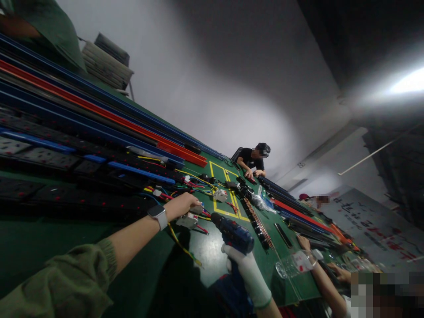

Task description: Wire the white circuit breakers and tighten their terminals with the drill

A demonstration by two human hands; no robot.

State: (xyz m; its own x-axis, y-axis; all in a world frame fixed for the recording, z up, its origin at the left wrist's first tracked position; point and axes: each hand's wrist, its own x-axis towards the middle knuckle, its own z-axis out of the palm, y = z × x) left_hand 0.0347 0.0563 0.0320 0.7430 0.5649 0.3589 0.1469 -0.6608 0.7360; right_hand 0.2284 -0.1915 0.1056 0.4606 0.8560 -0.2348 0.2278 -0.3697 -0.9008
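Pointing toward the bare left hand [185, 205], the cordless drill [236, 234] is grasped by its handle in the white-gloved right hand [249, 272]. The left fingers are curled at a wired, white breaker-like module [188, 220] on the green table [208, 260], left of the drill — whether anything is pinched cannot be told. No clamp is seen; the module could be twisted if torque were applied while it is poorly braced. Loose leads, the yellow wire [189, 253] among them, could be caught by a spinning chuck — and the unprotected left fingers nicked by a slip.
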